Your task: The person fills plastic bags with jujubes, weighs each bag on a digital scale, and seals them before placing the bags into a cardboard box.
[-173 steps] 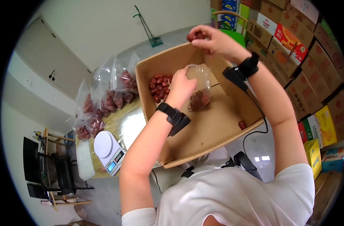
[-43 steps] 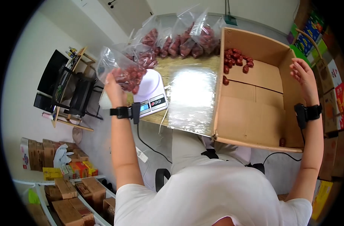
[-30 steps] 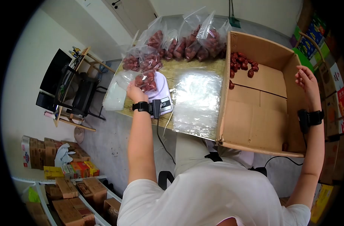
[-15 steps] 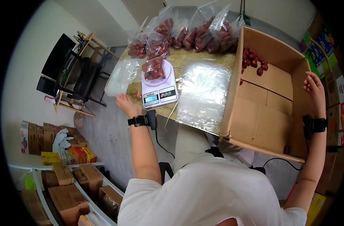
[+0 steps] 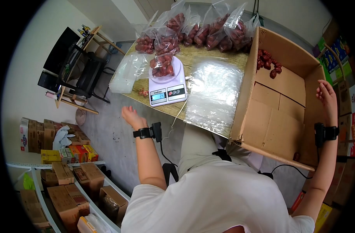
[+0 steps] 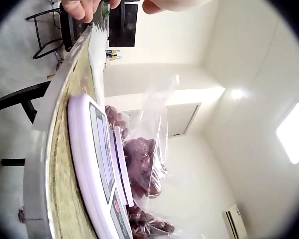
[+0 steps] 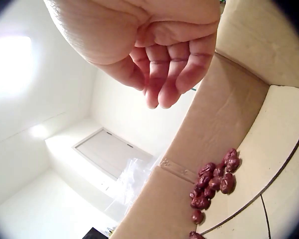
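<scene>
On the white kitchen scale [image 5: 167,92] rests a clear bag of red dates [image 5: 162,66]; the lit display seems to read 34. My left hand [image 5: 133,117] hangs off the table's near edge, its fingers loosely bent and holding nothing; the left wrist view shows its fingertips [image 6: 84,9] beyond the scale [image 6: 97,164]. My right hand [image 5: 327,95] hovers by the right wall of the cardboard box [image 5: 276,128], empty, fingers loosely curled. In the right wrist view that hand [image 7: 159,50] is above the box, where loose dates [image 7: 214,180] lie.
Filled date bags [image 5: 208,33] line the table's back. A stack of flat clear bags [image 5: 214,89] lies between scale and box, with more plastic bags [image 5: 123,77] left of the scale. One date [image 5: 296,156] sits in the box's near right corner. Shelves with cartons [image 5: 65,202] stand lower left.
My left hand has set the date bag on the scale, let go and drawn back toward me. Earlier both hands were over the box, the right holding dates; now it is empty.
</scene>
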Available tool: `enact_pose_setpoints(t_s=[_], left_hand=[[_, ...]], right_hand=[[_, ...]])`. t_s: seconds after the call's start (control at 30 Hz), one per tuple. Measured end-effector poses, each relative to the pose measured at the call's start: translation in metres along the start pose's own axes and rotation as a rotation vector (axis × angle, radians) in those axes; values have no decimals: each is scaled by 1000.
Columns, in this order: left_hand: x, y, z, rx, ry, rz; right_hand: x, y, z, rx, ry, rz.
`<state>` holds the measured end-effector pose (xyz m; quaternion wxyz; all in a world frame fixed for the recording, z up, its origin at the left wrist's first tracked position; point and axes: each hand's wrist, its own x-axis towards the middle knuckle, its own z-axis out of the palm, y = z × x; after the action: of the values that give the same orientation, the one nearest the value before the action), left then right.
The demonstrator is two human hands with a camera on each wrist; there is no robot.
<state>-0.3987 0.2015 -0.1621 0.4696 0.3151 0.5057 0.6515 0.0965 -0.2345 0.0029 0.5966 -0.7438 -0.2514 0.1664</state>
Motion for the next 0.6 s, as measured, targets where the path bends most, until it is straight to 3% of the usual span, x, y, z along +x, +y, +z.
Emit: enact_pose_setpoints(t_s=[0.2,0.43,0.5,0.6], left_hand=[[3,5,20,17,-22,28],[67,61,79,89,-295,394],[84,72,97,406,-465,491],[112,74,119,863,-545,540]], right_hand=[[-3,-2,3,-11,37,1],[-4,-4,5,-17,2,22],[-5,-3,5,-21,7,19],[-6,-5,6,-30,26,23]])
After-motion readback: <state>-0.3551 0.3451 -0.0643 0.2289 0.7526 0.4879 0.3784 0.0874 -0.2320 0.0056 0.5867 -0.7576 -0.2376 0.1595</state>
